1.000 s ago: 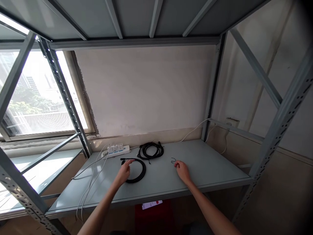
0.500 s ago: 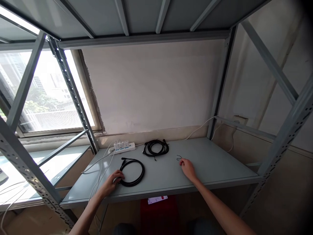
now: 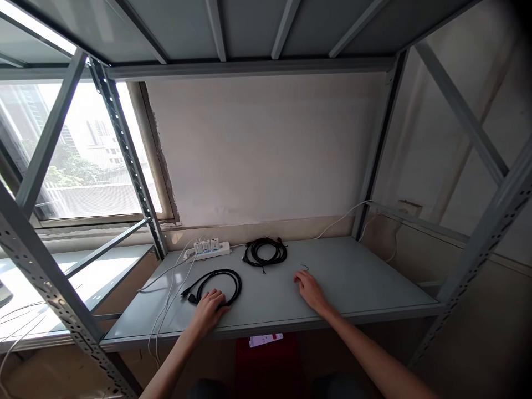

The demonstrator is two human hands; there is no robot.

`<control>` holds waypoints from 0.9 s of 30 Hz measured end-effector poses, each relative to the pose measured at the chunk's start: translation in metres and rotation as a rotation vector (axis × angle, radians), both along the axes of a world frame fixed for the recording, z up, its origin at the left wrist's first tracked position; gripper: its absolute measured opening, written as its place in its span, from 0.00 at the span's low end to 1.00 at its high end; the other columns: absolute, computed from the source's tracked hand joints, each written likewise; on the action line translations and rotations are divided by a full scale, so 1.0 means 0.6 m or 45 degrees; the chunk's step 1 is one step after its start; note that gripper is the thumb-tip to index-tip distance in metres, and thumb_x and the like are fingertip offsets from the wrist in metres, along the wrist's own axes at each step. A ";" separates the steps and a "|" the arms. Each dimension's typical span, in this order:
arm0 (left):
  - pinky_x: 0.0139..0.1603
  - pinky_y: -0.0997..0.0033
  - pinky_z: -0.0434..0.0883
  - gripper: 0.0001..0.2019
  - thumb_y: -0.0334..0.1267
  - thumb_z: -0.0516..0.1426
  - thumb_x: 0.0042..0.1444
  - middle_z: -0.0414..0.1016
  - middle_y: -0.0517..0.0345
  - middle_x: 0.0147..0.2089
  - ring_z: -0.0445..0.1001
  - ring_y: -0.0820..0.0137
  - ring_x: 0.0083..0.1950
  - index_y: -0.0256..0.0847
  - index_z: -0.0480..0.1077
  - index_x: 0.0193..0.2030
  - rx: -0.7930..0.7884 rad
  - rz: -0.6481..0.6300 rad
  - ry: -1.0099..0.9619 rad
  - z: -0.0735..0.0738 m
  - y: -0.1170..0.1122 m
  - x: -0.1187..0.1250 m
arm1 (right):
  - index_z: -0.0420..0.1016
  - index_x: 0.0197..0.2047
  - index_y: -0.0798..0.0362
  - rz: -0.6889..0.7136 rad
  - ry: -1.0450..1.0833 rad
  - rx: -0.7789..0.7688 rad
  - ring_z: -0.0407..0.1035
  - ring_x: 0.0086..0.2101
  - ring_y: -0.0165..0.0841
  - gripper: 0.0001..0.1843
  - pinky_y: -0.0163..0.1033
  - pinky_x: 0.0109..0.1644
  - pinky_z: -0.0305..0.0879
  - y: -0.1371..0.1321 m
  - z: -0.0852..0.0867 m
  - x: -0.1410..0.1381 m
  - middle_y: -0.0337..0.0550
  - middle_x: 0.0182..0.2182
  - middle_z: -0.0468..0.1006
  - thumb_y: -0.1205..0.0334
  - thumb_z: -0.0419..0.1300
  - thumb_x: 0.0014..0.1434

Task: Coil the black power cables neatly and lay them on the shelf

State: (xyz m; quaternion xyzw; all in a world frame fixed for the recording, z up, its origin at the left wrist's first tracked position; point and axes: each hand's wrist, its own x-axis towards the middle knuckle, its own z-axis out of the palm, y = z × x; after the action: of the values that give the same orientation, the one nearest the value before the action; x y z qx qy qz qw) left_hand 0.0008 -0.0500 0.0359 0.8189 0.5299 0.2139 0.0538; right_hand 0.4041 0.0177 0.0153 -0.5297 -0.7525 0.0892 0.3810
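Left hand (image 3: 211,311): half-curled over near coil (image 3: 239,285), front side; can't tell if you grip.
Right hand (image 3: 307,288): loosely curled by tie (image 3: 307,268); grip unclear.
Near coil: on shelf (image 3: 357,280), under your left hand.

The scene was viewed from head height, forward and slightly down; the wall (image 3: 257,149) was faced nearly head-on, and the lower shelf (image 3: 361,280) was overlooked from its front edge.
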 end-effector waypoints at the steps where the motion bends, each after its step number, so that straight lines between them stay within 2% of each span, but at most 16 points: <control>1: 0.48 0.62 0.65 0.10 0.43 0.53 0.66 0.75 0.54 0.40 0.71 0.60 0.46 0.43 0.68 0.35 0.013 -0.004 -0.010 0.000 0.006 0.011 | 0.72 0.35 0.51 0.061 -0.009 0.019 0.69 0.37 0.37 0.16 0.39 0.41 0.63 -0.009 0.004 -0.020 0.45 0.37 0.74 0.74 0.45 0.58; 4: 0.46 0.65 0.65 0.08 0.40 0.52 0.66 0.74 0.53 0.41 0.71 0.60 0.46 0.43 0.67 0.36 0.029 0.012 -0.066 0.001 0.031 0.045 | 0.74 0.41 0.49 0.302 -0.002 -0.013 0.69 0.37 0.35 0.18 0.38 0.41 0.64 -0.031 0.013 -0.100 0.44 0.40 0.74 0.75 0.46 0.59; 6: 0.45 0.66 0.65 0.06 0.39 0.54 0.65 0.74 0.53 0.42 0.72 0.61 0.46 0.43 0.67 0.36 0.027 0.039 -0.095 0.000 0.049 0.065 | 0.74 0.45 0.47 0.401 0.107 -0.052 0.69 0.35 0.34 0.17 0.38 0.41 0.64 -0.033 0.014 -0.163 0.43 0.41 0.74 0.71 0.47 0.63; 10: 0.44 0.68 0.65 0.05 0.38 0.56 0.63 0.73 0.54 0.41 0.72 0.63 0.45 0.42 0.68 0.35 0.021 0.098 -0.150 -0.006 0.071 0.092 | 0.72 0.50 0.49 0.449 0.457 -0.193 0.69 0.32 0.34 0.13 0.38 0.39 0.66 -0.001 0.006 -0.272 0.39 0.34 0.75 0.64 0.58 0.60; 12: 0.43 0.70 0.64 0.05 0.37 0.57 0.62 0.73 0.55 0.40 0.72 0.64 0.44 0.42 0.68 0.35 0.002 0.130 -0.194 -0.009 0.073 0.096 | 0.73 0.45 0.50 0.394 0.575 -0.266 0.69 0.30 0.34 0.10 0.37 0.37 0.65 0.019 0.000 -0.304 0.37 0.29 0.74 0.62 0.62 0.58; 14: 0.42 0.71 0.64 0.04 0.37 0.58 0.61 0.73 0.57 0.39 0.72 0.65 0.43 0.42 0.69 0.36 -0.015 0.144 -0.228 -0.010 0.073 0.094 | 0.74 0.37 0.51 0.335 0.610 -0.284 0.69 0.29 0.34 0.05 0.37 0.36 0.65 0.031 -0.005 -0.317 0.38 0.27 0.75 0.59 0.62 0.59; 17: 0.43 0.71 0.63 0.03 0.37 0.57 0.62 0.73 0.57 0.40 0.72 0.66 0.44 0.42 0.70 0.36 -0.029 0.141 -0.262 -0.012 0.073 0.089 | 0.76 0.30 0.51 0.391 0.595 -0.258 0.70 0.31 0.34 0.11 0.38 0.37 0.65 0.032 -0.007 -0.314 0.40 0.29 0.77 0.54 0.64 0.60; 22: 0.40 0.72 0.63 0.01 0.34 0.57 0.61 0.72 0.58 0.39 0.72 0.67 0.42 0.42 0.70 0.37 -0.047 0.155 -0.304 -0.019 0.080 0.086 | 0.80 0.31 0.51 0.551 0.616 -0.328 0.71 0.34 0.34 0.12 0.38 0.38 0.67 0.022 -0.004 -0.301 0.41 0.33 0.77 0.51 0.72 0.53; 27: 0.39 0.72 0.62 0.01 0.33 0.58 0.58 0.71 0.59 0.38 0.71 0.68 0.41 0.43 0.70 0.37 -0.074 0.162 -0.312 -0.019 0.083 0.085 | 0.79 0.32 0.51 0.562 0.611 -0.311 0.71 0.33 0.34 0.08 0.38 0.39 0.67 0.028 -0.010 -0.307 0.40 0.33 0.75 0.58 0.73 0.51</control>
State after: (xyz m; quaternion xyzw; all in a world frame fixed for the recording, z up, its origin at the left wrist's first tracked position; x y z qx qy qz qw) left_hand 0.0519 0.0000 0.0243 0.7495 0.5762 0.2998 0.1279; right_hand 0.2202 0.0346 0.0094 -0.3600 -0.7216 0.3808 0.4525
